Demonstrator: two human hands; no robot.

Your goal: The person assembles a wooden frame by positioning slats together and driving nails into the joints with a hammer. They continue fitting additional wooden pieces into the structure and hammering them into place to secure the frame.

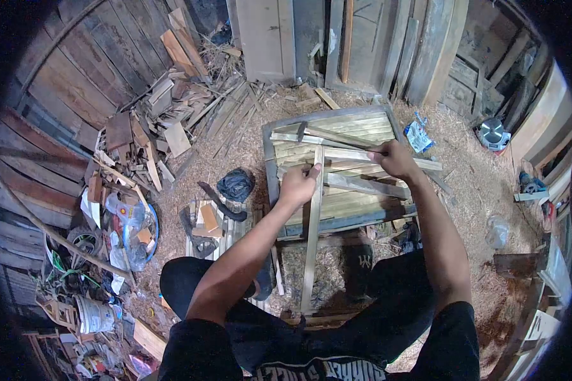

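My left hand [298,185] is closed around a long pale wooden strip [312,247] near its far end. This strip runs from between my legs up onto a low slatted wooden panel [362,127] with a grey frame. There its end meets a crosswise wooden strip [349,154]. My right hand [395,160] closes on the near end of a hammer's handle [346,140], its thumb by the crosswise strip. The dark hammer head [302,131] is over the panel's left part. Another wooden strip [368,187] lies aslant on the slats. Any nail is too small to make out.
A black plastic bag [236,184] and a dark curved tool [221,202] lie left of the panel. Scrap wood [171,114] is heaped at the far left. A circular saw [492,134] and a blue-white packet [419,134] are on the right. Sawdust covers the floor.
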